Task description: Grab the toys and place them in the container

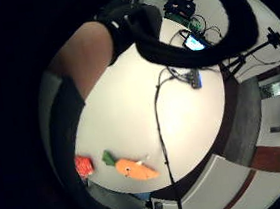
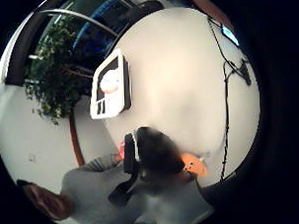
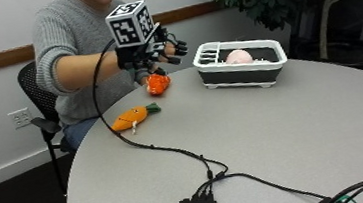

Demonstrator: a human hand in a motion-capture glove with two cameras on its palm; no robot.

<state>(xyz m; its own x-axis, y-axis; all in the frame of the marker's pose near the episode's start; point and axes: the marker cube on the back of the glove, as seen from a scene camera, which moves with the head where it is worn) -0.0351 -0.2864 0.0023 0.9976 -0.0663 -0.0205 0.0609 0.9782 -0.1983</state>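
Nearest, at left centre of the outside view, a plush carrot (image 3: 130,117) lies on the round grey table (image 3: 271,133); just beyond it sits a red-orange toy (image 3: 159,84). Above them the gloved right hand (image 3: 153,51) hangs in the air, fingers relaxed, holding nothing. Farther back, upper centre-right, the white-rimmed container (image 3: 240,64) holds a pink toy (image 3: 238,57).

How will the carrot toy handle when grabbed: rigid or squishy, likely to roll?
The carrot toy looks like stuffed fabric, so probably soft and light. Its tapered body lies flat on the table, so rolling seems unlikely. The green leaf end may flop.
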